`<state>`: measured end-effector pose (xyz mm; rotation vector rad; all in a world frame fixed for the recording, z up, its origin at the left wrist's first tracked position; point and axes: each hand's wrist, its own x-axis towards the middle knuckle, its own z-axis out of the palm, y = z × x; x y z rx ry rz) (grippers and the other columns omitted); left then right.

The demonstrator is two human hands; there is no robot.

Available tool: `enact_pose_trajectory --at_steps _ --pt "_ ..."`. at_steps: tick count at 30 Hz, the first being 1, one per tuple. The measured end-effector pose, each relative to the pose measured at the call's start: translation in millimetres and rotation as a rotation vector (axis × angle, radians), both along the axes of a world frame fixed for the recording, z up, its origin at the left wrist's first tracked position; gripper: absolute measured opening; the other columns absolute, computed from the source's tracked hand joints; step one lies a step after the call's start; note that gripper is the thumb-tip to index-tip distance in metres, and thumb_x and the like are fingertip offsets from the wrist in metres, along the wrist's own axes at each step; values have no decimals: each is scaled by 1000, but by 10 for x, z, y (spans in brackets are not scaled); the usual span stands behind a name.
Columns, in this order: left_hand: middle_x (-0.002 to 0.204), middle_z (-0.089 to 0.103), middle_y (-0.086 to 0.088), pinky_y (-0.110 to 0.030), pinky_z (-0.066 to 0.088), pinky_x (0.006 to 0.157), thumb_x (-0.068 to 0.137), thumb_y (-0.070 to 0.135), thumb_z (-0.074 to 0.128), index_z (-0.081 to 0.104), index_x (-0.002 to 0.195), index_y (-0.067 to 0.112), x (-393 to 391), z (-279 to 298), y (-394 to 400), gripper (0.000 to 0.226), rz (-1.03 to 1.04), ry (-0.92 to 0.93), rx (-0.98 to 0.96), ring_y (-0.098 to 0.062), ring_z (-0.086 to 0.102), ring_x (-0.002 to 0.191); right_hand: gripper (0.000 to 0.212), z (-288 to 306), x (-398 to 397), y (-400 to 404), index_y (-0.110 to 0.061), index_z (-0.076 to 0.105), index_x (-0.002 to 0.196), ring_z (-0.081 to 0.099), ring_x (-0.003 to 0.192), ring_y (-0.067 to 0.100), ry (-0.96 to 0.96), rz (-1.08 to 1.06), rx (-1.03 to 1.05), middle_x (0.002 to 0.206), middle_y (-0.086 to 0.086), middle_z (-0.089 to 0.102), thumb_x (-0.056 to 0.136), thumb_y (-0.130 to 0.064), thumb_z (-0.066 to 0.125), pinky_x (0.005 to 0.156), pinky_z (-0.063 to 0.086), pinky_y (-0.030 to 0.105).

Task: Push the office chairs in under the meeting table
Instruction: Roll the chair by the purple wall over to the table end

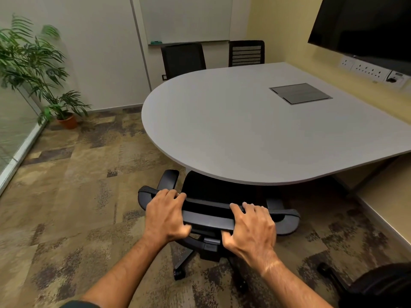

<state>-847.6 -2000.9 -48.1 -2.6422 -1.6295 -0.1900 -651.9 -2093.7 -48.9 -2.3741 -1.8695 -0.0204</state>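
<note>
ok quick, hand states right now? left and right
Left hand: closed, gripping the top of the chair backrest.
Right hand: closed, gripping the same backrest top.

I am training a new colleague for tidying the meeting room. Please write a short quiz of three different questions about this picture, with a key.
1. True or false: both hands grip the top of the chair backrest.
2. Which part of this chair is already under the meeting table? A) seat B) wheels C) nothing
3. How many other chairs stand at the far side of the table?

Key:
1. True: left hand and right hand both hold it.
2. A.
3. Two: far left chair and far right chair.
</note>
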Motion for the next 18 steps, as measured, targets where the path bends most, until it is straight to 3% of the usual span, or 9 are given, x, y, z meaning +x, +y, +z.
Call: enact_pose_trajectory --at_steps 10,15,18 --pt "83 57 1 -28 39 58 44 49 62 64 94 19 -244 15 240 58 -24 35 -12 -21 53 80 66 24 -331 75 -16 65 118 62 98 37 -18 -13 -15 106 17 67 64 -52 52 95 46 55" --pt "82 55 0 -32 45 65 47 49 62 63 94 18 -335 36 338 56 -35 39 -11 -22 51 80 66 32 -461 136 -17 63 121 62 99 36 -14 -8 -21 108 16 67 66 -53 51 95 46 55" --pt "78 53 0 -32 44 64 47 50 58 60 87 17 -312 26 271 51 -30 14 0 -22 50 76 63 33 -402 122 -17 67 113 64 92 35 -24 -5 -38 100 14 69 61 -51 57 89 50 52"
